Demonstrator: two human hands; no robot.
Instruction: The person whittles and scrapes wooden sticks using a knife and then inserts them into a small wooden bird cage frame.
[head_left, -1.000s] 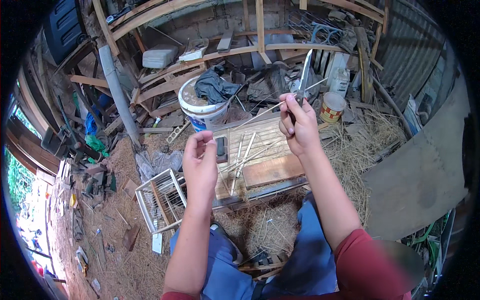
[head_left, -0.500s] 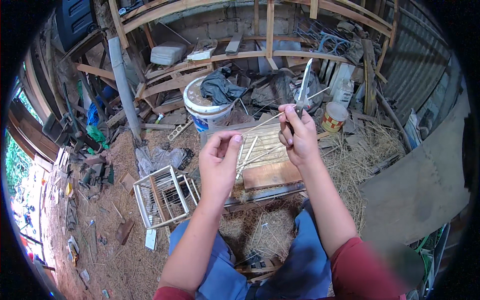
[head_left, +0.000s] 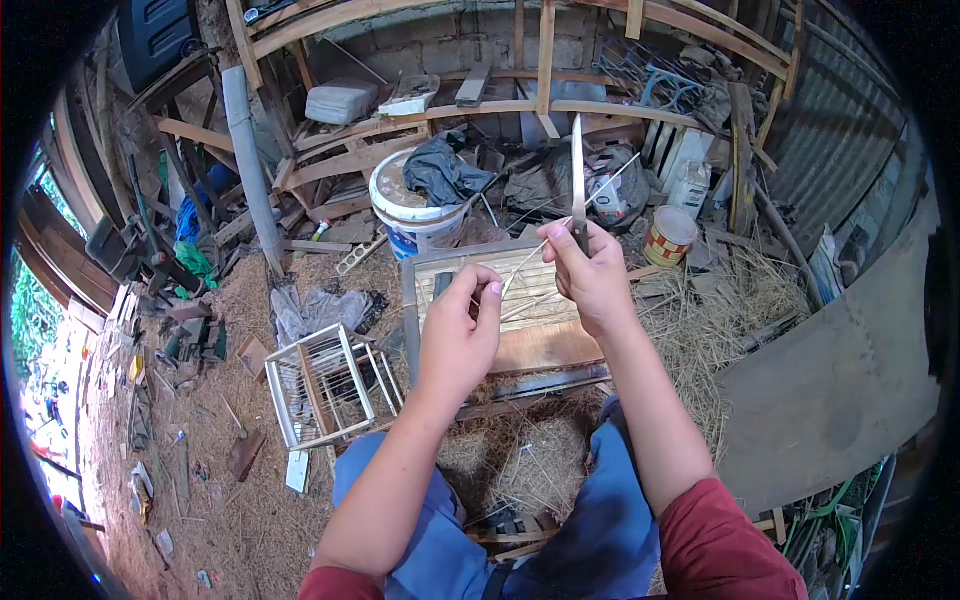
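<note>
Pale thin stick (head_left: pixel 614 178) slants up rightward: I see the left hand (head_left: pixel 460 332) curled at its lower end, grip unclear, the right hand (head_left: pixel 594 284) clasping it and a knife (head_left: pixel 578 180).

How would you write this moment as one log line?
right hand: holds knife, thin stick | left hand: at stick's near end | beyond: white bucket

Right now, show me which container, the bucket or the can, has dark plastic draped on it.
The large white bucket on the left: dark plastic lies over its top. The smaller red-and-yellow can, right of the right hand, has none.
</note>
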